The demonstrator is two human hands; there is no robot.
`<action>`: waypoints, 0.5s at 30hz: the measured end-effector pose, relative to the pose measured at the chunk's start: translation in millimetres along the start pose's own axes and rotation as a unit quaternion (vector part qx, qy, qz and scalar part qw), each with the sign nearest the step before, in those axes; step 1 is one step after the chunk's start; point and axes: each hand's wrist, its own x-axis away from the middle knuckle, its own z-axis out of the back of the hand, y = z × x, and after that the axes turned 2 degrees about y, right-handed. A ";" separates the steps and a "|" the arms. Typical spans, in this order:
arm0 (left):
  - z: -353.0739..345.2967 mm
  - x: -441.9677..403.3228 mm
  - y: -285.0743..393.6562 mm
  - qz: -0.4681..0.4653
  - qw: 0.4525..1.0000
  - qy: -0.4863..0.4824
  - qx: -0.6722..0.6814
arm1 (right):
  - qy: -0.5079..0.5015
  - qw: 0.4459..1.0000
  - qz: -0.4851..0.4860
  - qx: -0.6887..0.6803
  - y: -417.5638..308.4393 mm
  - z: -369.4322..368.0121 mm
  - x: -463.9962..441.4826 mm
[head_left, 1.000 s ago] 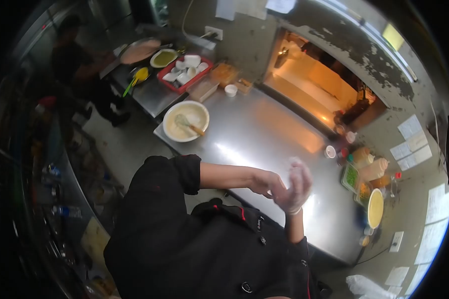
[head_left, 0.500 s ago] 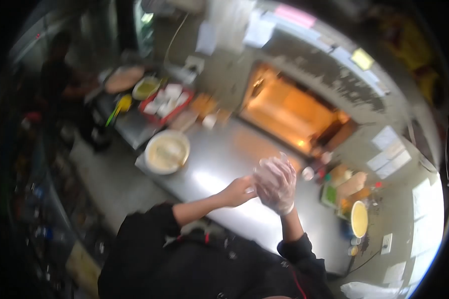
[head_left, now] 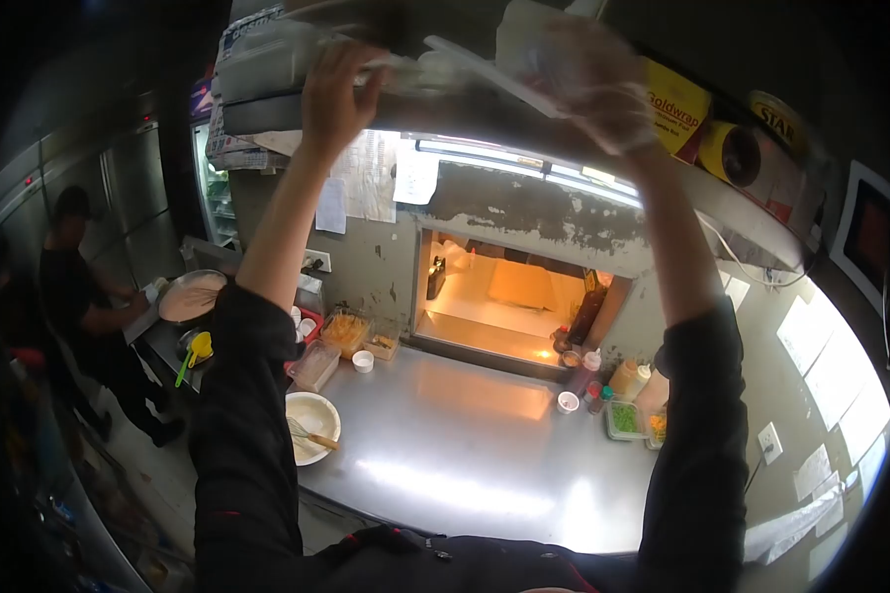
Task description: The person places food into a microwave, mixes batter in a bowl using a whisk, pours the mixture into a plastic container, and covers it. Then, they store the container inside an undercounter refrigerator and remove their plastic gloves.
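Observation:
Both arms are raised to a high shelf above the counter. My bare left hand [head_left: 341,94] is at the upper left, its fingers and thumb curled around something pale and blurred. Beside it are stacked clear plastic containers [head_left: 262,74]. My right hand [head_left: 603,84], in a clear plastic glove, is at the upper right against a white, tray-like thing [head_left: 524,40]. Motion smears its fingers, so their grip is unclear. A long pale edge [head_left: 489,74] slants between the two hands.
Yellow Goldwrap box [head_left: 677,109] and STAR can [head_left: 773,114] sit on the shelf. Below, the steel counter [head_left: 445,425] holds a whisk bowl [head_left: 316,460], a white cup [head_left: 363,362], sauce bottles [head_left: 585,374] and a green-filled tub [head_left: 623,420]. A co-worker [head_left: 89,287] stands left.
Both hands have risen from in front of my chest, where the left was at the right hand's glove, to the shelf. They have moved apart, and the view has tilted up.

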 end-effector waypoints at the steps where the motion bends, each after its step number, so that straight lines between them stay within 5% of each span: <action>1: -10.0 -5.4 -12.3 0.007 1.000 0.002 -0.003 | -0.063 0.997 -0.031 0.029 -16.6 -13.7 1.6; 4: -33.0 -2.1 -35.7 0.020 0.999 -0.039 -0.003 | -0.260 0.950 -0.158 0.076 -14.9 -46.6 10.9; 6: -40.1 4.2 -44.9 0.020 0.991 -0.130 0.010 | -0.292 0.928 -0.221 0.075 6.7 -68.4 14.9; 8: -40.7 1.2 -34.5 0.023 0.997 -0.071 0.012 | -0.226 0.938 -0.256 0.055 33.8 -77.3 30.0; 15: -62.0 -15.8 -14.9 0.031 0.994 0.021 0.099 | -0.292 0.846 -0.426 -0.135 21.9 -25.0 6.0</action>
